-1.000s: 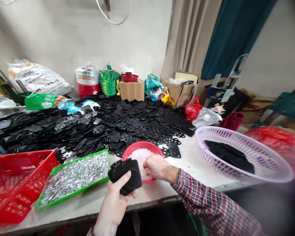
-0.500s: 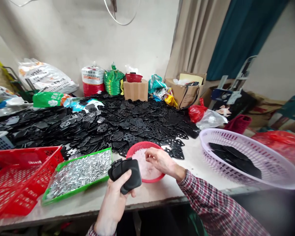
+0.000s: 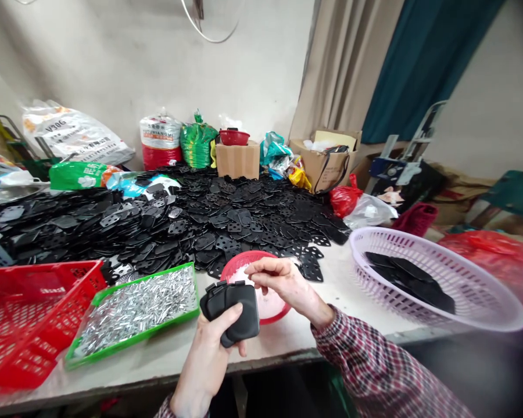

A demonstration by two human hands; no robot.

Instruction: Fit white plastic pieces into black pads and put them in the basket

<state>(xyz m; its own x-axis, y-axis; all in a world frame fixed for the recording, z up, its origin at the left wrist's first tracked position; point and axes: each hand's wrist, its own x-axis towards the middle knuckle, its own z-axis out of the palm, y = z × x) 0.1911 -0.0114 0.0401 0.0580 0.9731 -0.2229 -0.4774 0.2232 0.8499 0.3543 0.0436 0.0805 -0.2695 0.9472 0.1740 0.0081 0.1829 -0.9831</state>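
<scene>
My left hand (image 3: 211, 348) is closed round a small stack of black plastic pieces (image 3: 244, 322), thumb on top, near the table's front edge. My right hand (image 3: 283, 284) is over the red bowl (image 3: 273, 318), thumb and fingertips pinched together just above the stack; what they hold, if anything, is too small to make out. Small whitish pieces (image 3: 268, 303) fill the bowl. Left of my hands lies a green tray (image 3: 146, 335) full of small silvery metal pieces (image 3: 143, 310).
Behind the bowl spreads a large heap of black plates (image 3: 226, 215). A lilac basket (image 3: 483, 290) with black pieces stands right, a red crate (image 3: 21, 337) left. Bags and a cardboard box (image 3: 238, 161) stand at the back, on the white table (image 3: 348, 290).
My right hand has lifted slightly from the bowl toward the stack. My left hand and its stack have shifted a little to the right. The whole view has moved slightly.
</scene>
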